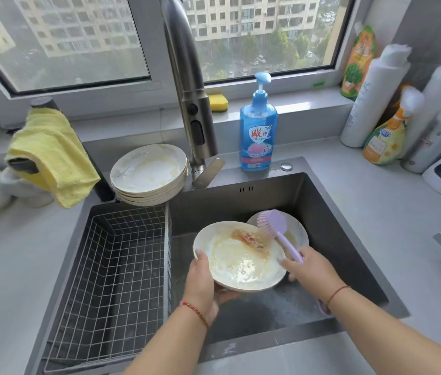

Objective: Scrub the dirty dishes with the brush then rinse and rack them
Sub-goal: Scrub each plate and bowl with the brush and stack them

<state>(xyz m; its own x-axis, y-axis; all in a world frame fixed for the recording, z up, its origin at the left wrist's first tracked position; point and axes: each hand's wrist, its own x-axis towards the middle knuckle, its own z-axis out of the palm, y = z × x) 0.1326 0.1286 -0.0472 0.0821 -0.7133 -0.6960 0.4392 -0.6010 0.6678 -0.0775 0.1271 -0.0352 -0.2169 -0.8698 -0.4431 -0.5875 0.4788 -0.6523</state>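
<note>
Left hand grips dirty plate over sink; right hand holds brush, bristles on plate.

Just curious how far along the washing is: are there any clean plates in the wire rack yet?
No, the wire rack holds no plates; the stack of plates sits behind it, still smeared.

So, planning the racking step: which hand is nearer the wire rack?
Left. The left hand holds the plate beside the rack; the right hand is farther away.
</note>
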